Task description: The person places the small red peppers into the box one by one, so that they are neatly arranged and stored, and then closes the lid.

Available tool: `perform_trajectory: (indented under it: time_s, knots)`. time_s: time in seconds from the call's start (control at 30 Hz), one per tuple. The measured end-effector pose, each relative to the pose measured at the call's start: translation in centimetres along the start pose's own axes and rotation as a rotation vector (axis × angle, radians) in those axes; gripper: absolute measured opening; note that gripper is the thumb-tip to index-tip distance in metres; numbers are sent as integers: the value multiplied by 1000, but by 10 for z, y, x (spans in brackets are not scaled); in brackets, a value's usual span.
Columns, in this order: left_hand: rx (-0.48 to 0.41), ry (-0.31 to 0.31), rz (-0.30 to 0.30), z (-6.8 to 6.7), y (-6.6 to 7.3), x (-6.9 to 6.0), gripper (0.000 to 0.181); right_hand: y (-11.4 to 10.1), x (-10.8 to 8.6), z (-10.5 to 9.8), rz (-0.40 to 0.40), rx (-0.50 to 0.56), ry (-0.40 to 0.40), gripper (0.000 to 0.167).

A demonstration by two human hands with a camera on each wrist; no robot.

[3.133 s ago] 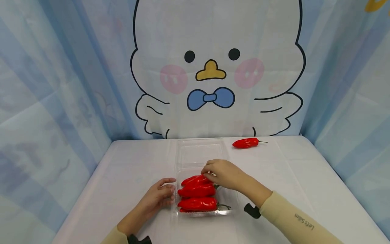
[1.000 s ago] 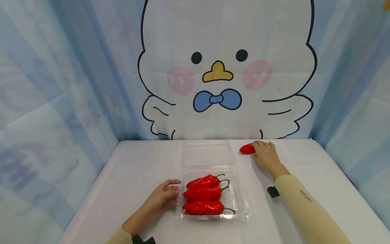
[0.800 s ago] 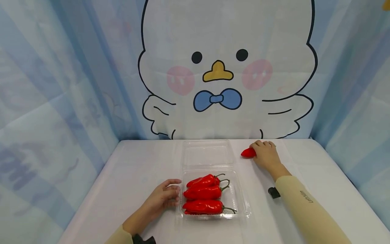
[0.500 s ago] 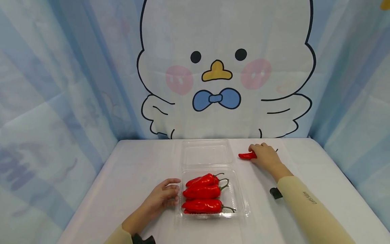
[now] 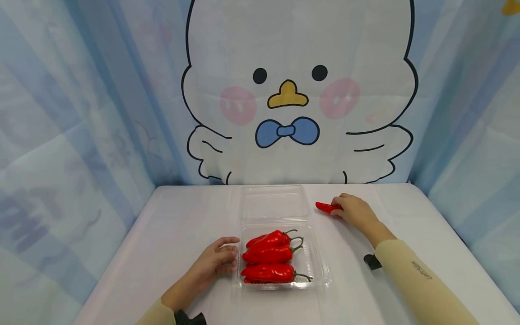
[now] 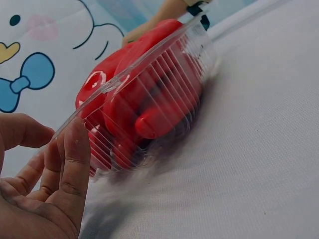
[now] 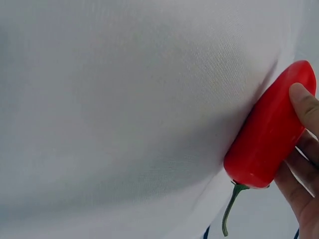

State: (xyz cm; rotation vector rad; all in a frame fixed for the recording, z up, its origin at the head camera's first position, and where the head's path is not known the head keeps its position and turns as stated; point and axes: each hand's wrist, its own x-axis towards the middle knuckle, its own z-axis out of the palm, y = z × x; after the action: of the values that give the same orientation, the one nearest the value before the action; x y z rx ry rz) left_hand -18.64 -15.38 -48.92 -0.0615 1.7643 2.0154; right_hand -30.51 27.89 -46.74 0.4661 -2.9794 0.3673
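At the back right of the table, my right hand (image 5: 356,212) grips a red chili pepper (image 5: 324,207). The right wrist view shows the thumb pressed on its side and its green stem (image 7: 231,206) hanging free; it is close to the cloth. Several more red chili peppers (image 5: 268,255) lie side by side in a clear plastic clamshell box (image 5: 318,266), stems to the right. Along the box's left side, my left hand (image 5: 215,259) keeps its fingers loosely bent, fingertips touching the rim (image 6: 117,84).
The box's clear lid (image 5: 274,203) lies folded back flat behind it. White cloth covers the table (image 5: 170,225). A curtain with a cartoon bird (image 5: 292,158) hangs at the back edge, with blue curtains (image 5: 81,135) at the sides.
My right hand went from the peppers in the box to the lone pepper at the back right, took hold of it, and shifted it slightly toward me. My left hand stayed by the box.
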Motion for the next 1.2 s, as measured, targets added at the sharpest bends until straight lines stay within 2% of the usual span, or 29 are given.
perform_trajectory:
  time_s: [0.47,0.67,0.83,1.2]
  knots:
    - [-7,-4,4,0,-1,0,53,-10,-8,-11,-7,64,31,25]
    - [-12,0,8,1,-2,-1,53,-25,-7,-18,-47,75,65,27]
    - [-14,14,-2,2,-2,0,51,-46,-8,-27,-101,103,69,28]
    - [-8,27,-4,3,-2,0,52,-93,0,-40,-304,114,79,25]
